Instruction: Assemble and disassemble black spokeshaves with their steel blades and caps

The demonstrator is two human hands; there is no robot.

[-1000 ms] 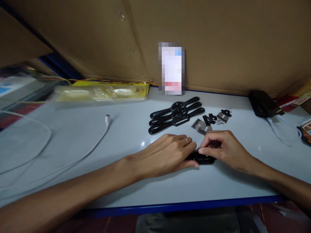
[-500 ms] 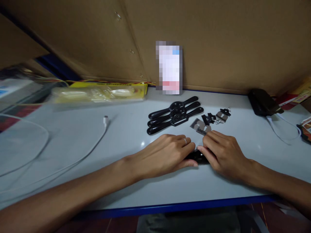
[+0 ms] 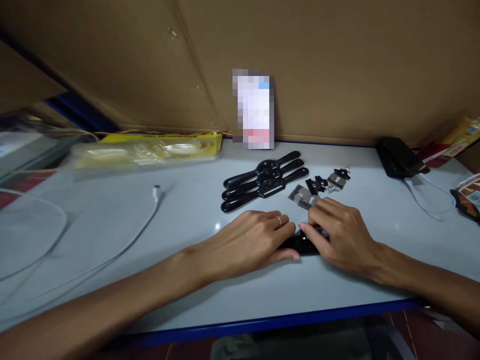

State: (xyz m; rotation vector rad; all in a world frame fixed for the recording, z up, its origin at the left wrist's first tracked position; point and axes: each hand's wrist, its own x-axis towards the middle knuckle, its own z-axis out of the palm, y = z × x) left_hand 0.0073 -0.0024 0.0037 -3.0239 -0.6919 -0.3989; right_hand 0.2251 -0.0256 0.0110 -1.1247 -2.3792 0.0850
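While my left hand (image 3: 258,242) is grasping one end of a black tool (image 3: 302,243), fingers draping over the top and thumb lying along the near side, my right hand (image 3: 341,240) is curling over the other end, thumb pointing in toward the middle. Whether those right fingers are pinching something small, I can't tell; the knuckles are hiding it. Down on the white table (image 3: 225,300) the tool is lying close to the front edge, right between my two hands, with only its shiny middle showing. A ring (image 3: 278,220) is gleaming on my left hand. Just beyond, three more black tools (image 3: 268,180) are lying side by side, handles slanting up to the right. To their right, grey plates (image 3: 302,196) are lying just past my right knuckles, and small black parts (image 3: 317,185) are sitting next to some loose screws (image 3: 332,189). Farther back, a phone (image 3: 256,110) is leaning upright against the cardboard (image 3: 330,65), its screen blurring into blocks. Off to the left, a white cable (image 3: 144,227) is curving across the table, its plug pointing away from me, and behind it a clear plastic package (image 3: 146,152) is stretching along the back. Over on the right, a black case (image 3: 401,157) is sitting with a pale cord (image 3: 423,202) looping beside it.
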